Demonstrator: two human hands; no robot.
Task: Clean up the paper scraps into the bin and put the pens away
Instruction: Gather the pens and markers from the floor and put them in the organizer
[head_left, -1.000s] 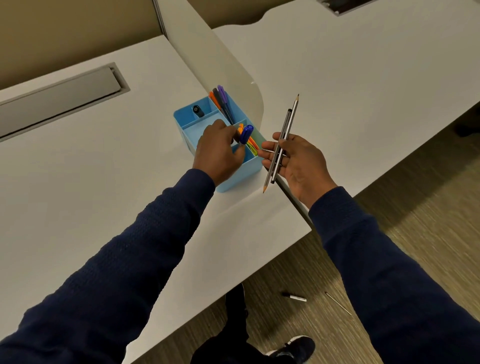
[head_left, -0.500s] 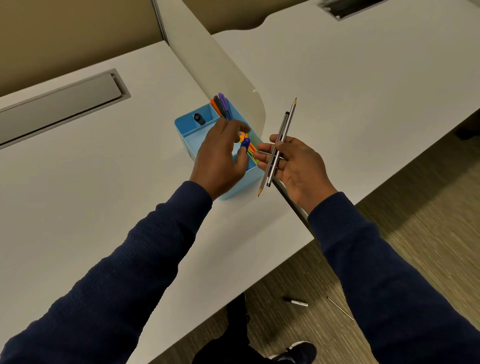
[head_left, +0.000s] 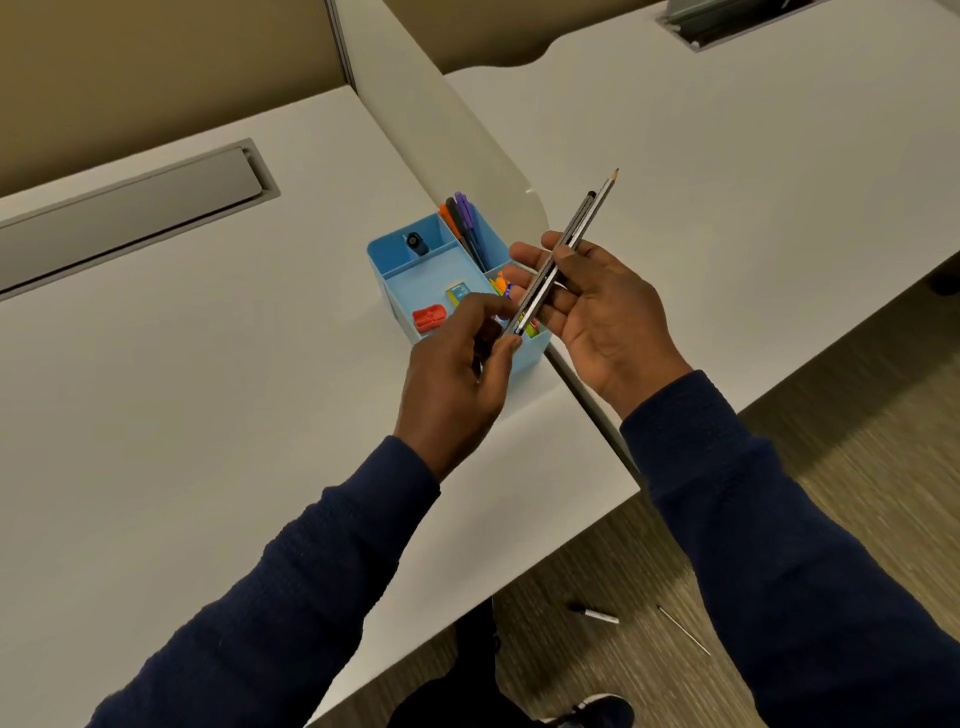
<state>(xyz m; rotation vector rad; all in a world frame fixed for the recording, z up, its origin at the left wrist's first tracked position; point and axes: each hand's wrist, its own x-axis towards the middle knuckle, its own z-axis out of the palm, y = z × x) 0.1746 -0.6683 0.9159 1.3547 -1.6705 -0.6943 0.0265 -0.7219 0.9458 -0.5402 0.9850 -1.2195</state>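
Note:
A light blue desk organiser (head_left: 395, 291) stands on the white desk against the divider. Its back slot holds orange, grey and purple pens (head_left: 460, 218), and its right slot holds several colourful pens (head_left: 501, 286). My right hand (head_left: 597, 312) lies palm up over the organiser's right side and holds two grey pencils (head_left: 576, 234) that point up and to the right. My left hand (head_left: 457, 364) pinches the lower end of those pencils between thumb and forefinger.
A red sharpener (head_left: 429, 318) and a small eraser (head_left: 458, 292) lie in the organiser's front compartment. The curved divider (head_left: 436, 119) separates two white desks. A pen (head_left: 595, 614) and a thin stick (head_left: 683, 630) lie on the carpet below the desk edge (head_left: 519, 577).
My left hand has let go of the blue pen in the organiser's right slot and come back to grip the lower end of the pencils. My right hand turned palm up.

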